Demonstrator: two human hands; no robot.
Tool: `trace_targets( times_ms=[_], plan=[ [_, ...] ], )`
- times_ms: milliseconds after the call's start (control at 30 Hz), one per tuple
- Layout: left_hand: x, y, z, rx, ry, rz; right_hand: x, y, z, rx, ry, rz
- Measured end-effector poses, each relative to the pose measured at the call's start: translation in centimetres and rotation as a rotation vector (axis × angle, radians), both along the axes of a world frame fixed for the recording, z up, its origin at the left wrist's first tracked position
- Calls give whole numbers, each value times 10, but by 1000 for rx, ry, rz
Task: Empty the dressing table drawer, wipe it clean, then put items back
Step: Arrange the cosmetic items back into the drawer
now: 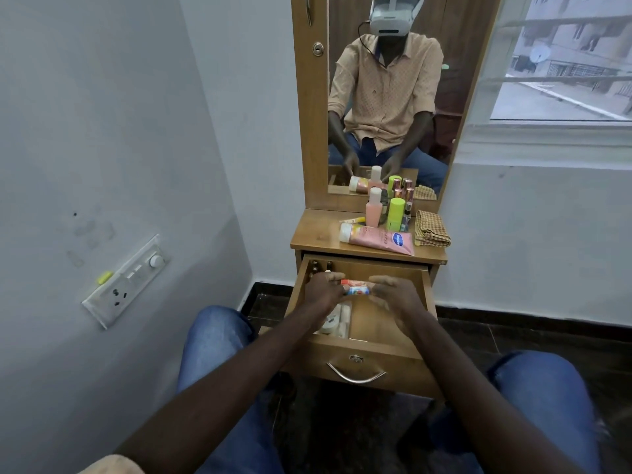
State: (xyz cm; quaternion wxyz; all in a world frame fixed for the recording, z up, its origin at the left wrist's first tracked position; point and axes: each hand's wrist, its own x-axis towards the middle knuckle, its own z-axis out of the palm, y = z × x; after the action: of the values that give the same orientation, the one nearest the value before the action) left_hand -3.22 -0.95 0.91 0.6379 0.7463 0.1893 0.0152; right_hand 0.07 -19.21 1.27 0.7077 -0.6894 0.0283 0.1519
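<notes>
While bottles and tubes (373,207) crowd the tabletop (314,234) at mid-frame, the left hand (323,290) and right hand (396,295) pinch a red-capped tube (357,288) over the drawer (386,323), where white containers (337,319) lie: emptying seems unfinished, wiping pending.

Wooden drawer (376,319) pulled open, small red-capped tube (355,289) above it, bottles (373,208) upright on tabletop (318,234), checked cloth (431,229) beside them

Person as seen directly and in the mirror. Blue denim jeans (219,340) cover both legs; a beige sleeve (113,465) edge shows, and left hand (325,290) and right hand (393,297) are bare. Reflection: short-sleeved, dotted, buttoned beige shirt (386,94); white headset (393,15); thin black cable (367,46).
</notes>
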Motion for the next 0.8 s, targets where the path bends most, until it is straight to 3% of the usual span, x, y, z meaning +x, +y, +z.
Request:
trace_targets(
  times_ms=[100, 300, 500, 800],
  plan=[
    [6, -10, -4, 209, 18, -2, 3, 7, -4, 15, 96, -93],
    [25, -19, -4, 334, 125, -5, 19, 29, -13, -100, 167, -235],
    [33, -21, -8, 569, 173, -108, 33, 43, -32, -371, 41, -204],
    [33, -14, -14, 655, 99, -241, 45, 56, -49, -583, -26, -176]
  ],
)
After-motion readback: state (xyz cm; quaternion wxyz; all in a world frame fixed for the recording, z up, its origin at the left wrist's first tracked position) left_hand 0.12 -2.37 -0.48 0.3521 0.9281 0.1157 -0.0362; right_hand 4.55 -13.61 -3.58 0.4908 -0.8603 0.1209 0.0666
